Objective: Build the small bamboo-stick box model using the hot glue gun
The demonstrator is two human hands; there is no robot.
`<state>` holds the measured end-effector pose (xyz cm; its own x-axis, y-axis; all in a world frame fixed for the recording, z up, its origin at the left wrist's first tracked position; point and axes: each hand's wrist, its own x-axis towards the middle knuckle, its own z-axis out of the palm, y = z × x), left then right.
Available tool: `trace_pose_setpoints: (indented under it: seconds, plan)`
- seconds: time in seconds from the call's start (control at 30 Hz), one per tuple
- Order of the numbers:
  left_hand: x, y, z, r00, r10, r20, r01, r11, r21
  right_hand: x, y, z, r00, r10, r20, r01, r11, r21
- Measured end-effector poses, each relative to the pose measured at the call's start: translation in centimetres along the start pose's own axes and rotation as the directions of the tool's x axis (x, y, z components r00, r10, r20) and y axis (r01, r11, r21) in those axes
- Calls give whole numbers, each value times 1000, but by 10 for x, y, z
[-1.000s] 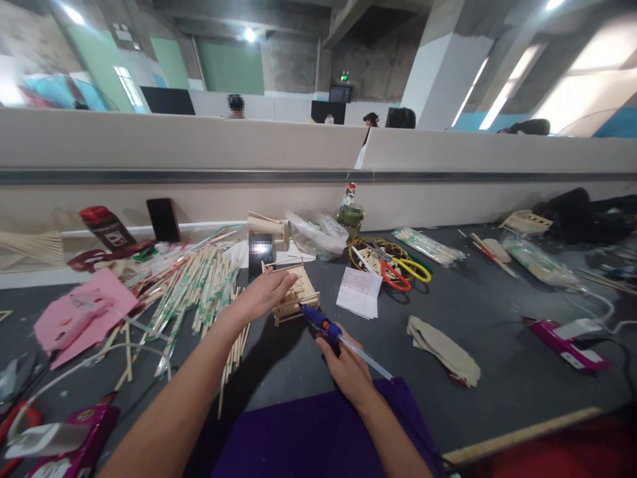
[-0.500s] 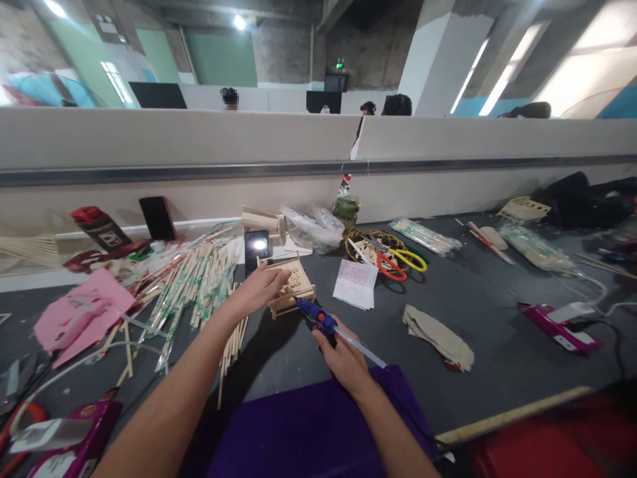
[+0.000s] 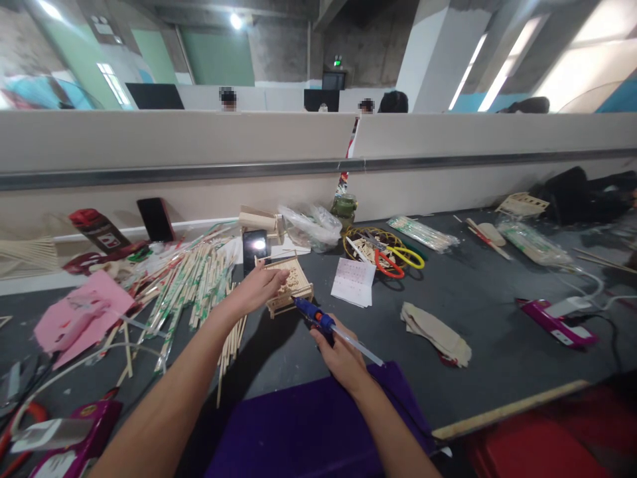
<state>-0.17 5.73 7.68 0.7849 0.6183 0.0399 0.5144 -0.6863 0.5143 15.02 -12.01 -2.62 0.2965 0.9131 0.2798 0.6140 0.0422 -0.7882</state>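
In the head view my left hand (image 3: pixel 257 288) grips the left side of a small wooden stick model (image 3: pixel 298 274), its fingers reaching over the top. Small pale wood pieces lie on the model's slatted surface. My right hand (image 3: pixel 339 352) is wrapped round a blue hot glue gun (image 3: pixel 311 311), with a clear glue stick (image 3: pixel 358 344) jutting from its back. The gun's nozzle points at the model's front edge; whether it touches cannot be made out. Behind the model lies a phone (image 3: pixel 255 247) with a bright spot on its screen.
Bundled wooden sticks (image 3: pixel 194 282) spread to the left, beside a pink glue gun (image 3: pixel 79 318) on pink paper. Rightward are a note (image 3: pixel 353 282), a basket (image 3: pixel 365 232) with scissors (image 3: pixel 393 262), a glove (image 3: pixel 435 332) and a power strip (image 3: pixel 557 322). A purple box (image 3: pixel 318 431) sits in front.
The whole view has shifted very slightly. Both hands, the glue gun and the model keep nearly the same positions relative to each other.
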Motion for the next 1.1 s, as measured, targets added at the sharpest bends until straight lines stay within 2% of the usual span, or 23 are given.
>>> trace_pose_setpoints:
  seconds: [0.23, 0.43, 1.1]
  plan:
    - [2, -4, 2, 999, 39, 26, -41, 996, 77, -1, 0, -1, 1000, -2, -3, 2, 1000, -1]
    - [-1, -9, 1, 992, 48, 118, -58, 995, 81, 0, 0, -1, 1000, -11, -15, 11, 1000, -6]
    - [5, -2, -2, 981, 74, 182, -108, 977, 184, 1, -3, -4, 1000, 16, 20, -16, 1000, 14]
